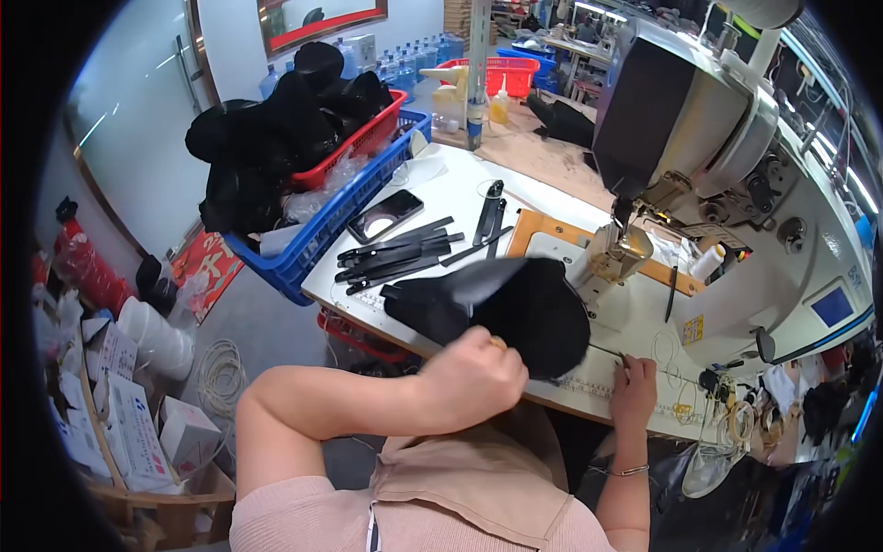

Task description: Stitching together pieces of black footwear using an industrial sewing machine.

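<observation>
1. A black, soft, cone-shaped leather piece [515, 308] is clamped in the closed left hand [474, 375] at its lower near edge, above the front of the white worktable [441, 198].
2. The piece's long axis is laid roughly left to right: its narrow flat end is pointed to the left, toward the loose black straps [395, 253], and its rounded bulk is turned to the right, just beside the sewing machine's brass post [618, 253].
3. The left forearm is bent across the body from the lower left, with the fist knuckles-up and a ring showing on one finger.
4. A thin dark tool [609, 351] is pinched between the fingertips of the right hand [635, 386], which is rested on the table's front edge; a bracelet is worn on that wrist.
5. The left hand's fingertips are hidden under the piece, so the exact hold cannot be made out, and the tool's kind is too small to tell.
6. A dark smartphone [384, 216] is lain near the blue plastic basket [322, 235], which is stacked with a red basket of black pieces [276, 129].
</observation>
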